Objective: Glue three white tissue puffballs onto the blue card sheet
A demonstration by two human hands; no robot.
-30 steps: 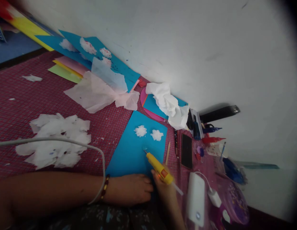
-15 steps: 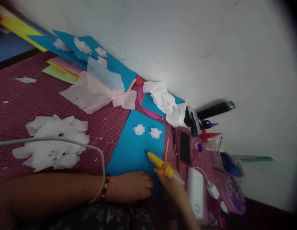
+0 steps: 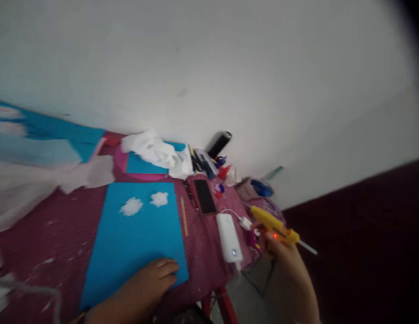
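My right hand [image 3: 283,256] grips a yellow hot glue gun [image 3: 272,221] whose small red light glows. A white glue stick pokes out of its back, and its nozzle points left above the table's right side. My left hand [image 3: 158,276] rests on the lower part of a blue sheet of paper [image 3: 138,243], holding nothing, its fingers laid on the surface. Two white crumpled-paper puffs, a left one [image 3: 131,206] and a right one [image 3: 159,199], sit near the sheet's top edge. The picture is somewhat blurred.
Right of the sheet lie a pencil [image 3: 184,216], a phone [image 3: 204,196] and a white extension block [image 3: 228,236] with a plugged-in cable. White tissue [image 3: 151,150] covers a blue card by the wall. Thin white paper [image 3: 27,184] lies at left.
My right hand has lifted the glue gun off the blue sheet and carried it right, past the white block. My left hand stays on the sheet. The view has swung right.
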